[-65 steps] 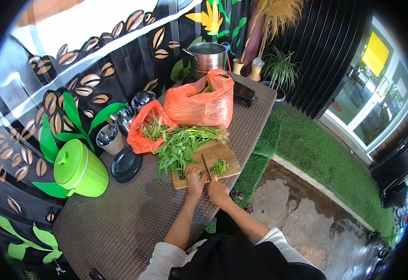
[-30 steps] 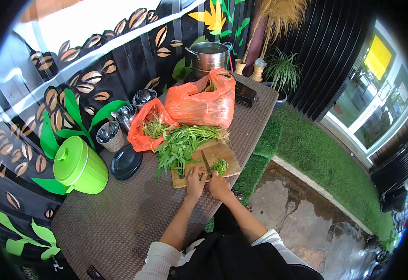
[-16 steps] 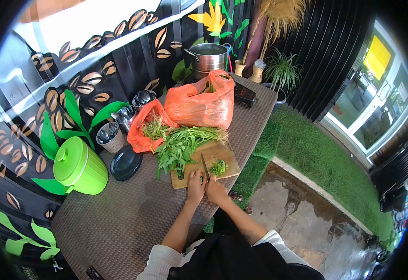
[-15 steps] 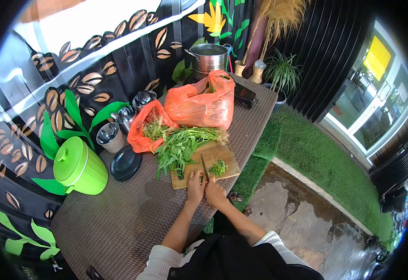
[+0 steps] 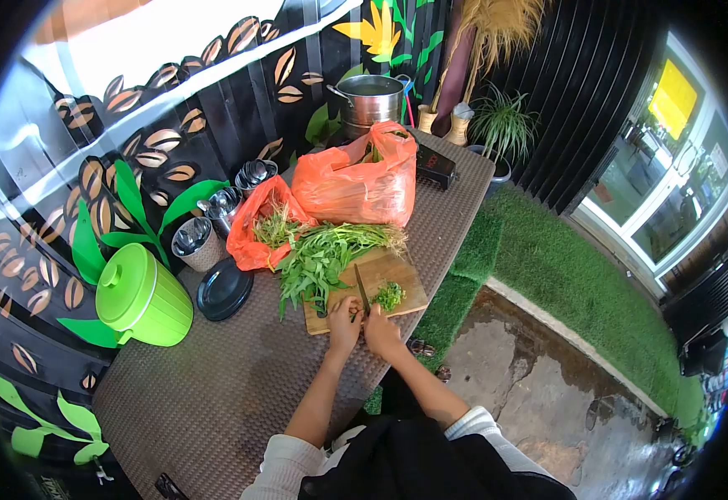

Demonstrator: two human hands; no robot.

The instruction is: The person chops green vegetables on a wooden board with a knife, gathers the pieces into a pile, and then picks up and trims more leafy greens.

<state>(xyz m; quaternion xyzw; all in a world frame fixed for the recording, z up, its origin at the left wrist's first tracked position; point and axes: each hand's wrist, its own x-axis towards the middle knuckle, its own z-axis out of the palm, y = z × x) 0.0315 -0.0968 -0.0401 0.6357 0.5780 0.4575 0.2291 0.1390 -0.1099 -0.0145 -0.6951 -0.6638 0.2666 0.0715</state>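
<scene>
My right hand [image 5: 381, 331] is closed round the handle of a knife [image 5: 361, 287], whose blade points away from me over the wooden cutting board [image 5: 410, 283]. Just left of the blade, my left hand [image 5: 346, 320] is closed with its fingers curled on the board; a little green shows at the fingertips, mostly hidden. Right of the blade lies a small heap of chopped greens [image 5: 389, 296]. Long leafy green stems [image 5: 322, 258] spread across the board's far left side and onto the table.
Behind the greens stand a large orange plastic bag [image 5: 356, 187] and a smaller one [image 5: 247, 242] holding rooty stems. Black plates [image 5: 224, 289], cutlery holders [image 5: 197, 246] and a green lidded bucket [image 5: 143, 296] are to the left. A steel pot [image 5: 372, 100] stands at the back of the woven-patterned table [image 5: 214, 400].
Both hands have shifted very slightly along with the knife, staying at the near part of the board. The view has moved a little; the rest looks the same.
</scene>
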